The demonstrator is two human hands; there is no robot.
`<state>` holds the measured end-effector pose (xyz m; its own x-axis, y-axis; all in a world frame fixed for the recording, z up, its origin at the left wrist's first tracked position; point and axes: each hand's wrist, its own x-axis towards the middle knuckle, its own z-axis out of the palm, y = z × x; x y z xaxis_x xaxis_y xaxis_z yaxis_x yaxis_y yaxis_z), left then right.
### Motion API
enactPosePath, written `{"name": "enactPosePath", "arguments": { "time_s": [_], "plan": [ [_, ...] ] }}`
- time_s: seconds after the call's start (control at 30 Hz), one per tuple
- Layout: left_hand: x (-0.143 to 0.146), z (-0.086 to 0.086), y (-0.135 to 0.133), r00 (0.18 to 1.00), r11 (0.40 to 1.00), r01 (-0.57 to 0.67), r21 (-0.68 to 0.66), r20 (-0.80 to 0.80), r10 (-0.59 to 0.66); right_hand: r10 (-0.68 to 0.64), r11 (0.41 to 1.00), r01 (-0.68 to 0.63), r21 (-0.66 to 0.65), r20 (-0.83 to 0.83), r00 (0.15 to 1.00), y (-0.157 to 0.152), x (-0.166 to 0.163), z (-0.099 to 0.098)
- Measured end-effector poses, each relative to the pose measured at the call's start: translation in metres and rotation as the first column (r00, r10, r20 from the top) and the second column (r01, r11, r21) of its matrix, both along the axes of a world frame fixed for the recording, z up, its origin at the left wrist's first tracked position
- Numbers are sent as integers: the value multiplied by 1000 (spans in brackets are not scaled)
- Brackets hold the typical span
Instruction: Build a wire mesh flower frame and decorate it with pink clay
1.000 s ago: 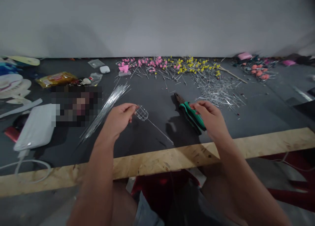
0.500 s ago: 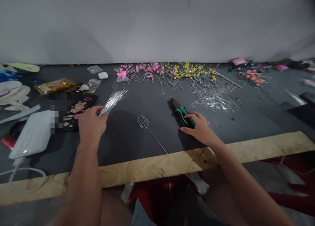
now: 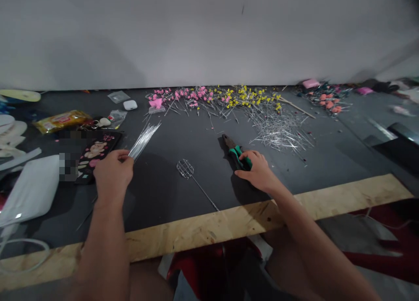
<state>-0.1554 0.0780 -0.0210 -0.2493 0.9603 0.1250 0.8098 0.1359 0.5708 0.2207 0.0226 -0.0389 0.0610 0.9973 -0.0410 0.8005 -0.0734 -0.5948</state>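
My left hand (image 3: 114, 172) is closed, its thumb and fingers pinching the near end of a bundle of thin silvery wires (image 3: 144, 139) that fans out away from me. The dark phone case with cartoon pictures (image 3: 94, 152) lies right beside that hand. My right hand (image 3: 255, 170) rests on the table with its fingers curled over the green handles of a pair of pliers (image 3: 236, 151), whose dark jaws point away and to the left. Between both hands lies a small round wire grid on a twisted wire stem (image 3: 185, 168), touched by neither.
Pink-tipped wires (image 3: 196, 93) and yellow-tipped ones (image 3: 245, 96) line the wall. Loose wires (image 3: 278, 133) are heaped at right, near a wooden stick (image 3: 297, 106). A white power bank with a cable (image 3: 32, 189) lies left. A wooden edge (image 3: 183, 233) borders the dark table.
The view has shifted slightly, so everything appears a little lower and further left. Both hands keep nearly the same hold on the wires and the pliers.
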Motion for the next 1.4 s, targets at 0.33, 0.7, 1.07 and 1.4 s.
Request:
{"name": "enactPosePath", "arguments": {
  "time_s": [0.33, 0.7, 1.07, 1.4],
  "plan": [
    [23, 19, -11, 998, 998, 42, -42, -53, -44, -243, 970, 145, -195, -757, 606, -15, 1, 19],
    [86, 36, -26, 966, 966, 256, 24, -32, -255, -181, 940, -174, -294, -860, 478, -29, -25, 42],
    [120, 24, -48, 965, 947, 259, 187, -94, -245, -116, 936, -209, -283, -810, 575, -26, -37, 36],
    [121, 25, -43, 975, 956, 207, 208, -124, -184, -125, 927, -220, -303, -805, 580, -27, -37, 39]
  ]
}}
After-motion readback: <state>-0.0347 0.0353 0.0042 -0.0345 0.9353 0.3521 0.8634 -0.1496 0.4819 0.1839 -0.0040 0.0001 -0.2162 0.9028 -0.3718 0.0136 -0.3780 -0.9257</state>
